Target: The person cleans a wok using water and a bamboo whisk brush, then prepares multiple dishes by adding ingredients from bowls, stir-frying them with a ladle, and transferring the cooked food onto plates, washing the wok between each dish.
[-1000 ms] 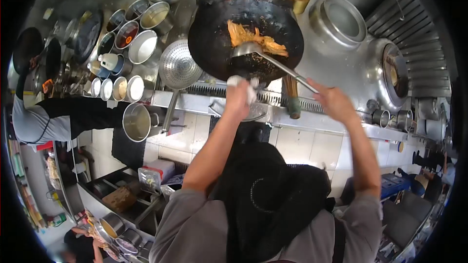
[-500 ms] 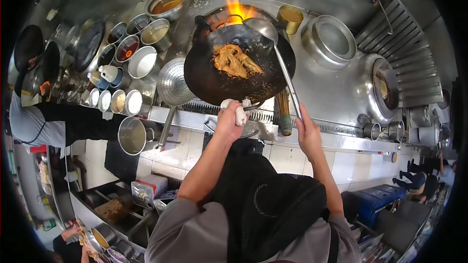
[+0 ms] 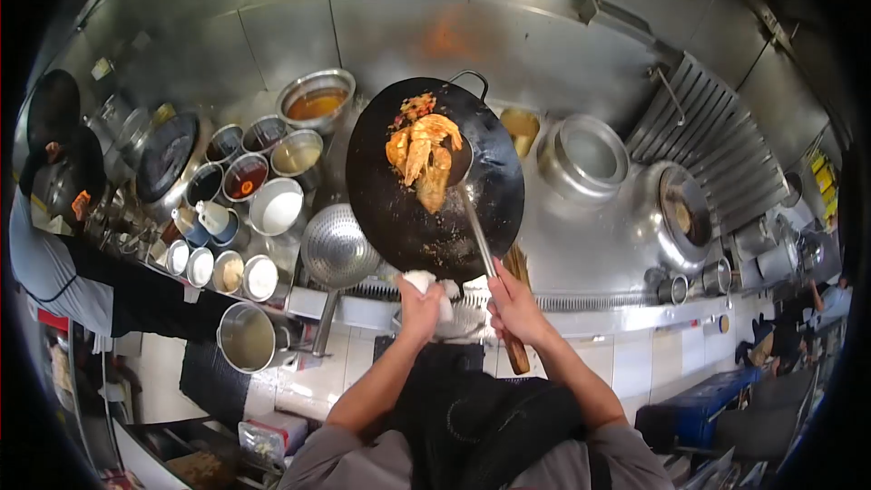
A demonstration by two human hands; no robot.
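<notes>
The black wok (image 3: 372, 195) is lifted and tilted, its inside facing me. My left hand (image 3: 419, 316) is closed around a white cloth (image 3: 423, 282) at the wok's near edge; the handle inside it is hidden. My right hand (image 3: 521, 307) wraps round the wooden handle of a long metal ladle (image 3: 478, 231). The ladle's bowl is in the wok, against the right side of the food. Orange-brown cooked pieces (image 3: 422, 150), perhaps large prawns, lie in the wok's upper left part, with chopped red and yellow bits (image 3: 418, 107) beyond them.
A perforated strainer (image 3: 339, 245) rests left of the wok. Farther left stand several pots and tubs of sauces and seasonings, with a bowl of amber liquid (image 3: 316, 100) behind. Metal basins (image 3: 583, 159) sit at right. Another person (image 3: 63, 281) stands at far left.
The wok has risen and tipped, and its food has shifted toward the far side. The ladle bowl has moved from the far rim down beside the food. Flames no longer show.
</notes>
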